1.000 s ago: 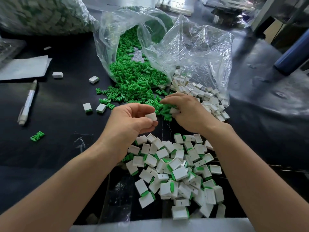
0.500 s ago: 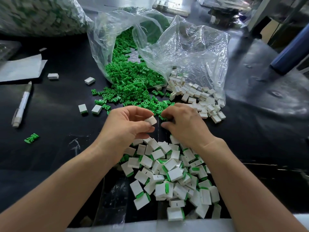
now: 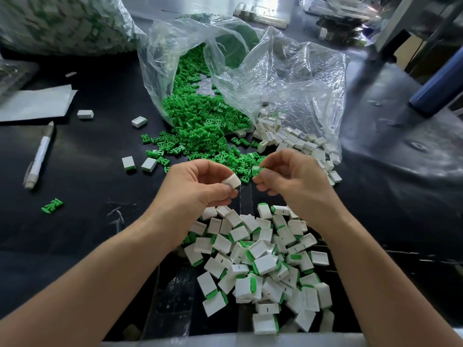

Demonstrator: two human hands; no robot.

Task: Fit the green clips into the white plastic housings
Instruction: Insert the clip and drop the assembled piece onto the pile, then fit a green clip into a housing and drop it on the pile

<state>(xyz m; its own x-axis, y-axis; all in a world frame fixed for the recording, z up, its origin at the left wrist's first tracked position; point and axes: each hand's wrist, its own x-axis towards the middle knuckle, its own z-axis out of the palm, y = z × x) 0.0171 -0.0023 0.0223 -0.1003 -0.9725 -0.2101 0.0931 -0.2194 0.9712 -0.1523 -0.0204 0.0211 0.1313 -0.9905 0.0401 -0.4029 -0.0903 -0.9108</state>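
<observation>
Pinching white housing (image 3: 232, 181), left grip (image 3: 198, 187) | green clip (image 3: 256, 170), right grip (image 3: 293, 179) (just apart)

Small-parts assembly bench in a workshop or factory. A black-covered work surface (image 3: 75, 234) carries bulk stock: a clear plastic bag (image 3: 288, 78) at upper centre spilling loose green clips (image 3: 200, 126) and white housings (image 3: 295, 141), a heap of fitted pieces (image 3: 263, 264) at lower centre, and a second packed bag (image 3: 62, 23) at upper left. A pen (image 3: 40, 154) and a paper sheet (image 3: 35, 102) lie at left; blurred equipment (image 3: 345, 21) stands at upper right.
</observation>
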